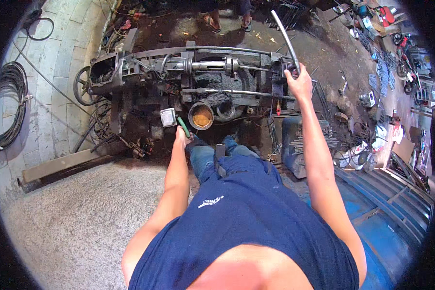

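Note:
My right hand (pixel 300 83) is closed round the lower end of a long metal bar (pixel 285 35), which tilts up and to the left beside the machine's right end. My left hand (pixel 182 138) is closed on a slim green handle (pixel 183 126); what it belongs to is not clear. Just left of the handle is a small white square container (pixel 168 117). To its right stands a round tin (pixel 201 116) with orange-brown matter inside. Beyond both hands lies a dark, greasy, lathe-like machine (pixel 212 92) with rails and a steel shaft (pixel 209 65).
A handwheel (pixel 84 87) sits at the machine's left end. Cable coils (pixel 12 104) lie on the left paving. A person's sandalled feet (pixel 213 23) show behind the machine. At right are a worn box topped with rods (pixel 297 150), blue metal panels (pixel 367 212) and scattered tools.

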The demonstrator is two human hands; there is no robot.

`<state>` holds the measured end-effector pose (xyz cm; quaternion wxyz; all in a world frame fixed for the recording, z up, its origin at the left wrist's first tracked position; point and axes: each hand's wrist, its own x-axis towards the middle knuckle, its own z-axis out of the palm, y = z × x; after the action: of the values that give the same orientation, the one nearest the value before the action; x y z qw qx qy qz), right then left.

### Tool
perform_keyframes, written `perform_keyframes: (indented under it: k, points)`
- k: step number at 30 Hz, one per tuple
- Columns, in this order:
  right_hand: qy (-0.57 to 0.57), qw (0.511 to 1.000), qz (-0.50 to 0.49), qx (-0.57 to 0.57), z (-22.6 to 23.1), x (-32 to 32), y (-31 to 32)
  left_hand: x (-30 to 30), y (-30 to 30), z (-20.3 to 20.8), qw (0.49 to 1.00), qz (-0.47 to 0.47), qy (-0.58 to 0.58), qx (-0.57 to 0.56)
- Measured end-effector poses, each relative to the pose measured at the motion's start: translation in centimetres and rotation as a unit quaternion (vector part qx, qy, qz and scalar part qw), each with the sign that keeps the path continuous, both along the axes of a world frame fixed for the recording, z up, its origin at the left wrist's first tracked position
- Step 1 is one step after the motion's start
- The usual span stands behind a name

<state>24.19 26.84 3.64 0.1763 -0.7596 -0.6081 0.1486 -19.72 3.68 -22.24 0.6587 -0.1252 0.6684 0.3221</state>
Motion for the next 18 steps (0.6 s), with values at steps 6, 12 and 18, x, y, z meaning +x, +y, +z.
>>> perform_keyframes:
  k: [6,12,18]
  points:
    - [-0.007,1.000,-0.011,-0.014,0.8,-0.4,-0.5,-0.8,0.7,6.9,0.986,0.123,-0.086,0.070]
    - [-0.013,1.000,-0.004,0.011,0.2,-0.4,-0.9,-0.2,3.8,8.2,0.921,0.352,-0.120,0.116]
    - [0.019,1.000,0.013,0.014,-0.3,0.2,-0.9,0.3,3.7,9.2,0.913,0.373,-0.116,0.116]
